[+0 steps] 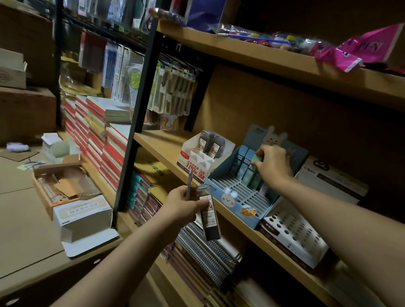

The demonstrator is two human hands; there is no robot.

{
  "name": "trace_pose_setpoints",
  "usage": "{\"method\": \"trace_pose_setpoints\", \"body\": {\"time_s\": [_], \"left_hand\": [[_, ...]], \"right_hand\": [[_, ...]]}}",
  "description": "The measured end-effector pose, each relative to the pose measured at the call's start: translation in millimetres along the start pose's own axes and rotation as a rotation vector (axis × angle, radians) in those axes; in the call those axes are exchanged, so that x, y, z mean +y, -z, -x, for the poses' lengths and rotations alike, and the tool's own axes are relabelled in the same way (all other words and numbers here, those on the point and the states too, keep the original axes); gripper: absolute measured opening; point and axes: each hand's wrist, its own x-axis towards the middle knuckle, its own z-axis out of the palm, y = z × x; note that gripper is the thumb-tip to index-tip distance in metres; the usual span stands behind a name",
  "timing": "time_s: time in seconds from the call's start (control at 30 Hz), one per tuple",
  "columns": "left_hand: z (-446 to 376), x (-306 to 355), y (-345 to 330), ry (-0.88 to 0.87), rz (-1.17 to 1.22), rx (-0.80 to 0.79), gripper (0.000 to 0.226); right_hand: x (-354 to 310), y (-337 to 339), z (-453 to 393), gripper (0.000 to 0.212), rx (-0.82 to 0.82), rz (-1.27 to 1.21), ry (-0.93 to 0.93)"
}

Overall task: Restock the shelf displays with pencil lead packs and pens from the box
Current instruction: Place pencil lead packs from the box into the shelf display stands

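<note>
The scene is dim and warm-toned, with soft light falling from the near side onto the pale wooden shelf board (165,142) and both forearms. The far right recess behind the shelves sinks into deep shadow. Hanging packets (172,87) at far left are smeared by motion blur. Wide-angle distortion bends the black metal upright (138,118) and tilts the shelves toward the edges.

Two lead packs (211,144) standing in the white display (197,162), one dark lead pack (210,217) and one pen (189,184) being held in the left hand (183,204), three display boxes sitting along the shelf (164,149)
</note>
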Motion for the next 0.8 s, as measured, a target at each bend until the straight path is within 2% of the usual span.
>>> {"method": "trace_pose_setpoints", "body": {"time_s": [0.13,0.2,0.23,0.3,0.37,0.43,0.5,0.6,0.7,0.8], "left_hand": [[1.9,3.3,-0.5,-0.036,-0.001,0.002,0.022],[3.4,5.5,-0.6,-0.053,-0.004,-0.014,0.022],[4.3,6.4,-0.4,-0.061,-0.010,-0.025,0.022],[6.9,8.6,-0.3,-0.071,-0.006,-0.043,0.020],[9.1,10.4,-0.7,-0.076,0.008,-0.063,0.019],[12.4,12.4,-1.2,-0.080,0.026,-0.091,0.018],[15.7,14.3,-2.4,-0.088,0.037,-0.114,0.019],[20.8,16.0,-6.1,-0.106,-0.004,-0.104,0.019],[26.8,19.5,-8.9,-0.118,-0.055,-0.128,0.016],[30.4,24.2,-11.9,-0.005,-0.035,-0.118,0.037]], "right_hand": [[-0.5,2.9,1.9,0.034,-0.045,0.023,0.000],[-2.9,13.1,3.8,0.042,-0.017,0.094,0.043],[-6.0,19.2,6.8,0.041,0.035,0.093,0.089],[-18.4,30.5,20.9,0.028,0.073,-0.091,0.198],[-33.5,35.7,43.3,0.019,-0.125,-0.335,0.244],[-47.3,36.0,67.3,0.020,-0.388,-0.419,0.258],[-53.4,33.8,82.7,0.023,-0.481,-0.449,0.250],[-53.9,34.9,88.5,0.024,-0.445,-0.454,0.184],[-48.7,40.9,85.8,0.015,-0.401,-0.488,0.087],[-41.0,48.1,80.9,0.017,-0.324,-0.586,-0.059]]}}
